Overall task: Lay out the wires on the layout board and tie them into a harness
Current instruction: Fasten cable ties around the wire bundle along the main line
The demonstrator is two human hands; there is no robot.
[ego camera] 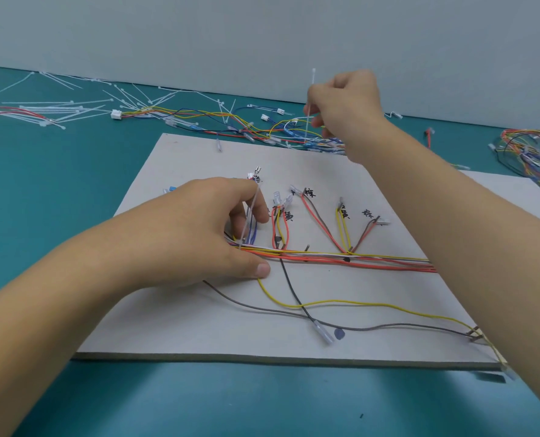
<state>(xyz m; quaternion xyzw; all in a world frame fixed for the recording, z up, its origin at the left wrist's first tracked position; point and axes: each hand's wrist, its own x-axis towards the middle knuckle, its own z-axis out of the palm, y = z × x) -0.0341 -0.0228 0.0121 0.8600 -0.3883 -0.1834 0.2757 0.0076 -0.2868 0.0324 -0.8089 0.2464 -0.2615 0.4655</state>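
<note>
Centrally, the left hand (pixel 205 234) lies on the layout board (pixel 388 310), thumb pressed flat beside the wire trunk (pixel 373 260) and fingers curled round the tail of the looped cable tie (pixel 251 212), which circles the trunk's left end. The right hand (pixel 341 102) is raised well above the board's far edge and pinches a fresh cable tie (pixel 309 102) upright between thumb and fingertips. The likely faults: the looped tail may slip from the curled fingers and slacken before it is cinched; the branches may be dragged off their handwritten marks if the trunk shifts under the thumb; and the yellow wire (pixel 341 301), brown wire (pixel 373 326) and black wire (pixel 294 291) lying loose in front may be left outside the bundle. Counts: two hands, two ties in hand, one trunk, three loose wires, at least five branches rising from the trunk (one partly hidden by the left hand). Beyond the board lie spare cable ties (pixel 57 108), too many to count, and finished harnesses (pixel 199 116).
</note>
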